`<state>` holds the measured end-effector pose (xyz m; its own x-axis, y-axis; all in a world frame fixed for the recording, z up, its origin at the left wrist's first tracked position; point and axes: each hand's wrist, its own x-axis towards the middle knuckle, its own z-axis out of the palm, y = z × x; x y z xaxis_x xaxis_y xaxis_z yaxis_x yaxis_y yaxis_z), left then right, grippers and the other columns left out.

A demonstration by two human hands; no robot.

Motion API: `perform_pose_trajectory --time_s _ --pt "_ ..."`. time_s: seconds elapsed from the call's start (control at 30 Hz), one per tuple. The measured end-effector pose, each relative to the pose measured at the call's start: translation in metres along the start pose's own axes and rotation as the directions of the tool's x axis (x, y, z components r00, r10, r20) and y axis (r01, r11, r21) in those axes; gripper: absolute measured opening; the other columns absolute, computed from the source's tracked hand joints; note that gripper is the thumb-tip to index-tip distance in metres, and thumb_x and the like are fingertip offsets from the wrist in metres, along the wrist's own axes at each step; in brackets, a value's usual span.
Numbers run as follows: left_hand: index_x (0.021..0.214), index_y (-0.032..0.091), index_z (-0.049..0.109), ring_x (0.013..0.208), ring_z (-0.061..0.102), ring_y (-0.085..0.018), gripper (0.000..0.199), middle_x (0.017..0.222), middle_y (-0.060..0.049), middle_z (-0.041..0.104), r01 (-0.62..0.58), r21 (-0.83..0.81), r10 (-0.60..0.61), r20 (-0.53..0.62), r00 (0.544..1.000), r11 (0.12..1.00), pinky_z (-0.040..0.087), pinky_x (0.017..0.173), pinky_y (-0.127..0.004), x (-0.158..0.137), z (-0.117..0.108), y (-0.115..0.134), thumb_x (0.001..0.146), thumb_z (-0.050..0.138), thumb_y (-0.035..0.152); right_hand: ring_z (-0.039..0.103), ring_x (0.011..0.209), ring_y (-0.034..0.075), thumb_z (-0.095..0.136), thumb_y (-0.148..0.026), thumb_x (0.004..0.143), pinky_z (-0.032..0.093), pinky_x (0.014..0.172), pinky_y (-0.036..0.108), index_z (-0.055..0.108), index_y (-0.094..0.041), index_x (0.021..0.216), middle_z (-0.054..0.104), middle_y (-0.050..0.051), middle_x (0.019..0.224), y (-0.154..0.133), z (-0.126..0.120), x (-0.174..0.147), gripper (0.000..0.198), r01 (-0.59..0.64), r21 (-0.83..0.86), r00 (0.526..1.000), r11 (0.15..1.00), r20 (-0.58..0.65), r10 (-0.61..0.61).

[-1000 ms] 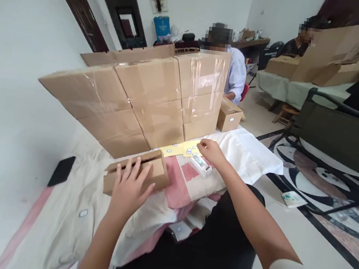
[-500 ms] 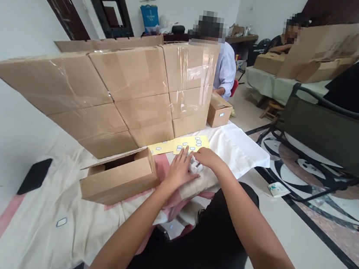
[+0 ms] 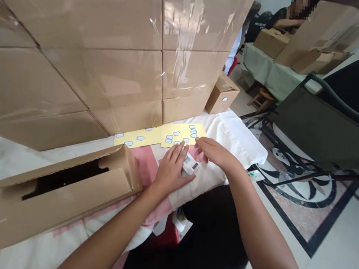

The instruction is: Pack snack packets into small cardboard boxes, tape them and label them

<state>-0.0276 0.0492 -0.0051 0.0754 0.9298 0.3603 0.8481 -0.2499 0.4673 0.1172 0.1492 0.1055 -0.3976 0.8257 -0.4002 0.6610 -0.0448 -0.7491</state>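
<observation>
My left hand (image 3: 172, 164) lies over a small white box-shaped device (image 3: 190, 164) on the cloth, its fingers along the far left side and its thumb at the near side. The device has a dark patch on its near end; the rest is partly under my fingers. My right hand (image 3: 215, 151) hovers just to the right of it, fingers bent and apart, with nothing visible between them. Beyond both hands lies a yellow sheet (image 3: 180, 130) bearing several small white blue-edged labels. A second yellow sheet (image 3: 149, 140) adjoins it on the left.
A tall wall of taped cardboard boxes (image 3: 124, 75) stands behind the sheets. An open-topped carton (image 3: 68, 208) sits at left, a small labelled carton (image 3: 221, 98) at the far right corner. A dark folding chair (image 3: 326, 113) stands right; another person (image 3: 287, 19) sits beyond.
The view has moved closer and tilted down, so the boxes look larger. My right hand has drawn slightly away from the white device, while my left hand stays on it.
</observation>
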Motion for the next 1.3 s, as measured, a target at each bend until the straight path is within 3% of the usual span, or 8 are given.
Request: perform_pose_trajectory --time_s 0.27,0.63,0.8,0.93,1.3 --pt "0.153 0.019 0.040 0.148 0.036 -0.037 0.089 0.163 -0.011 0.040 -0.018 0.005 0.018 -0.036 0.999 1.000 0.041 0.118 -0.051 0.000 0.001 -0.001 0.079 0.075 0.053 0.050 0.041 0.009 0.039 -0.051 0.102 0.032 0.042 0.025 0.056 -0.018 0.092 0.069 0.006 0.088 -0.013 0.008 -0.003 0.038 -0.114 -0.056 0.970 0.992 0.211 0.123" --pt "0.153 0.020 0.041 0.146 0.038 -0.038 0.086 0.161 -0.013 0.041 -0.041 0.008 0.041 -0.068 0.997 0.999 0.041 0.117 -0.053 -0.002 0.002 -0.003 0.081 0.074 0.052 0.037 0.041 0.007 0.048 -0.044 0.100 0.024 0.040 0.023 0.050 -0.019 0.085 0.066 0.004 0.072 -0.003 0.013 0.002 0.029 -0.151 0.052 0.978 0.987 0.151 0.141" --pt "0.156 0.018 0.032 0.148 0.037 -0.038 0.095 0.164 -0.017 0.035 -0.038 -0.011 0.037 -0.100 0.994 0.999 0.039 0.119 -0.055 -0.004 0.005 -0.003 0.078 0.077 0.051 0.035 0.041 0.007 0.051 -0.053 0.099 0.021 0.040 0.023 0.048 -0.021 0.083 0.061 0.001 0.066 -0.009 0.019 -0.001 0.037 -0.171 0.059 0.980 0.983 0.115 0.164" --pt "0.159 0.018 0.023 0.149 0.036 -0.038 0.104 0.165 -0.020 0.030 -0.030 -0.023 0.026 -0.135 0.991 0.999 0.043 0.115 -0.055 -0.005 0.006 -0.002 0.077 0.079 0.049 0.033 0.041 0.006 0.051 -0.051 0.100 0.021 0.041 0.023 0.045 -0.021 0.079 0.057 -0.001 0.063 -0.018 0.022 -0.005 0.037 -0.134 0.078 0.987 0.988 0.095 0.127" --pt "0.160 0.022 0.022 0.148 0.037 -0.038 0.107 0.165 -0.018 0.030 -0.022 -0.004 0.021 -0.137 0.990 1.000 0.044 0.114 -0.054 -0.007 0.007 -0.003 0.075 0.081 0.050 0.032 0.039 0.007 0.043 -0.067 0.099 0.022 0.039 0.024 0.044 -0.022 0.085 0.062 0.001 0.069 -0.003 0.018 -0.003 0.047 -0.125 0.082 0.985 0.989 0.127 0.114"
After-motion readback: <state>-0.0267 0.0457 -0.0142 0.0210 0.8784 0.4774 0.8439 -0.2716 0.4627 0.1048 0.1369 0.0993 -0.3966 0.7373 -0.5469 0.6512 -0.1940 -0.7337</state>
